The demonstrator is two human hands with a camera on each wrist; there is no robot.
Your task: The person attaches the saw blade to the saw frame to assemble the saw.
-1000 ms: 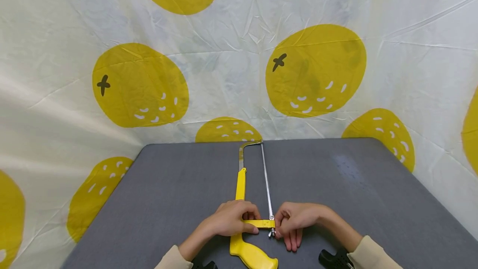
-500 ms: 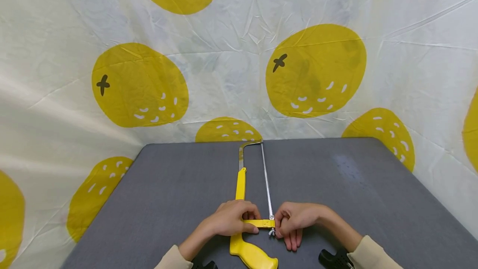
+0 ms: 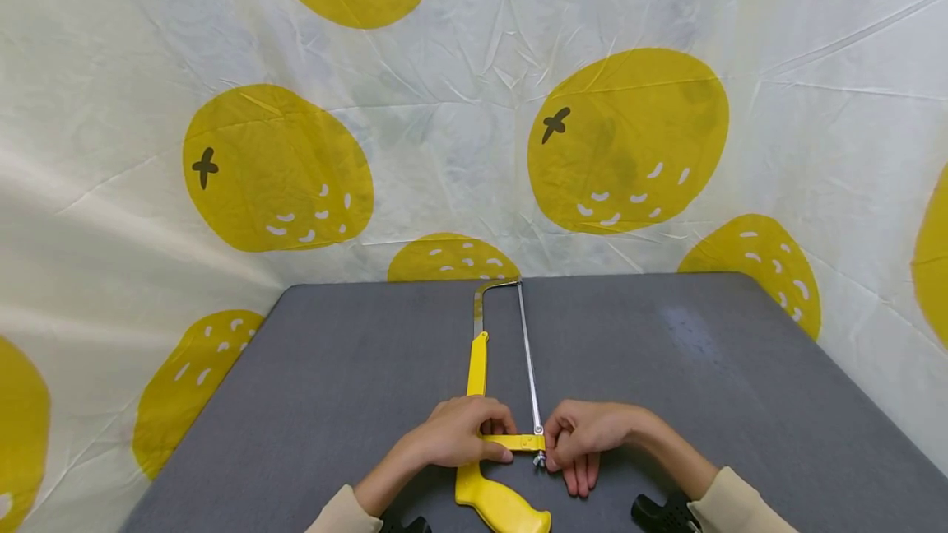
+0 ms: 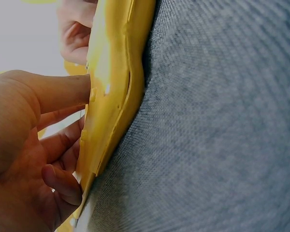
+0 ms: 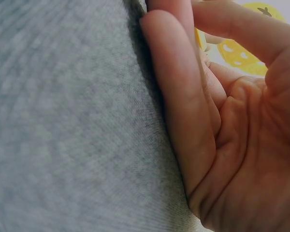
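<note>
A hacksaw with a yellow frame (image 3: 477, 364) lies on the grey table, its curved metal end pointing away and its yellow handle (image 3: 507, 507) nearest me. The thin blade (image 3: 528, 352) runs along its right side. My left hand (image 3: 462, 433) grips the frame just above the handle, thumb and fingers on either side of the yellow crosspiece (image 3: 518, 442). At that crosspiece's right end is a small metal wing nut (image 3: 539, 461). My right hand (image 3: 588, 438) pinches at it with thumb and bent forefinger; other fingers (image 5: 183, 96) extend low along the table.
The grey cloth-covered table (image 3: 370, 352) reaches back to a white curtain (image 3: 444, 163) printed with yellow fruit. Black wrist gear (image 3: 662, 512) shows beside the right sleeve. The hacksaw's far end reaches the table's back edge.
The wing nut's wings have turned slightly beside the right fingertips. Both hands and the hacksaw otherwise keep their places.
</note>
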